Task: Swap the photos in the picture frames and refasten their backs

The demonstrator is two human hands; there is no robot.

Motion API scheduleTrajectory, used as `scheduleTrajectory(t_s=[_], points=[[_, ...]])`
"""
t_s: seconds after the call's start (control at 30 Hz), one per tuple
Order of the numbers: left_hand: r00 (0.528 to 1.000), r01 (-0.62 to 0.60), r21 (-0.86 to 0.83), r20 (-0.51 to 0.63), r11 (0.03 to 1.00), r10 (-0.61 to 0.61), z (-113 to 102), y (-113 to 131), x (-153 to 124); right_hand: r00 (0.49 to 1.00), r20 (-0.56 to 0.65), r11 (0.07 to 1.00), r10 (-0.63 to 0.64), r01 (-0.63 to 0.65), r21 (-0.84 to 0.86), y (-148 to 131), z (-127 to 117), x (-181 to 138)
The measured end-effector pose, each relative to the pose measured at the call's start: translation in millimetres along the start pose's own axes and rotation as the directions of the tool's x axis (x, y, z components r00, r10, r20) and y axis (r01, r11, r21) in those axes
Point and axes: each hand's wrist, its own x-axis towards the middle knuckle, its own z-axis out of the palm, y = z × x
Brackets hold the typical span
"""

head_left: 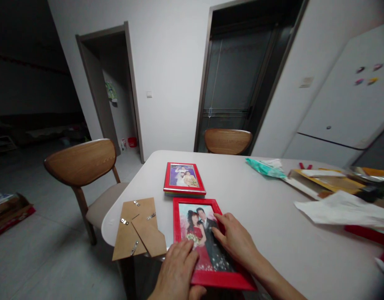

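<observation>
A red photo frame with a picture of two people lies flat at the near edge of the white table. My left hand rests flat on its lower left part, fingers stretched out. My right hand lies on the picture's right side, fingers extended and pressing on it. To the left of the frame sits a brown backing board with metal clips and a fold-out stand. Behind the frame is a stack of red frames topped by another photo.
A teal packet, white papers and yellow card sheets clutter the table's right side. Wooden chairs stand at the left and far end. A white fridge is on the right, and doorways lie behind.
</observation>
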Motion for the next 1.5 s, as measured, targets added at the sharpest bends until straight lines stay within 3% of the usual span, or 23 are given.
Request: scheduleTrajectory(t_s=[0.17,0.33,0.5,0.67,0.9,1.1,1.2,1.3,1.4,1.5], points=[[0.989,-0.012,-0.087,-0.147,0.996,-0.001,10,-10,-1,0.992,-0.125,0.998,0.004,0.004,0.059,8,11,-3],[0.953,0.048,-0.208,-0.284,0.977,-0.107,19,-12,-2,0.995,-0.097,0.986,0.020,-0.004,0.165,14,18,-4],[0.930,-0.072,-0.204,-0.369,0.976,-0.008,7,1,-6,0.993,-0.083,0.963,0.086,-0.062,0.264,17,20,-5],[0.945,-0.036,-0.224,-0.325,0.974,-0.040,-3,-2,-6,0.993,-0.088,0.962,0.073,-0.047,0.269,12,19,-7],[0.953,-0.006,-0.218,-0.296,0.976,-0.060,12,-22,-10,0.996,-0.091,0.978,0.014,0.006,0.209,1,24,-6],[0.940,-0.022,-0.052,-0.342,0.998,0.003,-7,-39,-38,0.993,-0.111,0.989,-0.033,0.048,0.138,-7,27,-4],[0.884,0.127,0.057,-0.460,0.990,-0.087,-24,-68,-59,0.987,-0.122,0.987,-0.109,0.122,0.108,-28,24,-5],[0.821,0.321,0.125,-0.531,0.939,-0.210,-32,-102,-72,0.962,-0.019,0.949,-0.272,0.271,0.163,-70,21,-7],[0.815,0.386,0.162,-0.520,0.908,-0.254,-32,-125,-71,0.907,0.086,0.900,-0.413,0.392,0.189,-120,25,-8],[0.814,0.376,0.173,-0.531,0.910,-0.235,-29,-135,-66,0.883,0.180,0.901,-0.433,0.422,0.098,-154,38,-5]])
